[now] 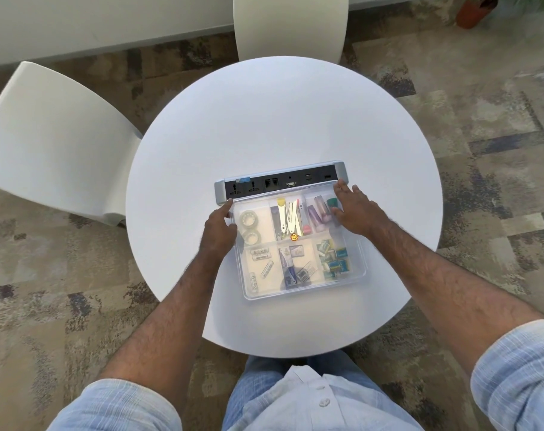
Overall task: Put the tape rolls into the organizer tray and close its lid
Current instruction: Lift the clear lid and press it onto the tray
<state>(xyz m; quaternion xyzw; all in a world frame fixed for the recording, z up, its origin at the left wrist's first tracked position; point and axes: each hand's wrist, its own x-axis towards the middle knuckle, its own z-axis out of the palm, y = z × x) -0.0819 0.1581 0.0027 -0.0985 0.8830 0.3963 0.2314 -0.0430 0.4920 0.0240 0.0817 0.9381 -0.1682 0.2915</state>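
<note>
Both hands rest on the clear lid (pixel 298 241) of the organizer tray (pixel 356 276), which sits on the round white worktop (pixel 280 119). The left hand (pixel 218 229) curls over the lid's left edge, fingers bent around it. The right hand (pixel 354 209) lies flat with fingers spread on the far right corner, gripping nothing. Two tape rolls (pixel 249 227) lie in the compartment just right of the left hand. A socket strip (pixel 280 181) sits just beyond both hands' fingertips.
</note>
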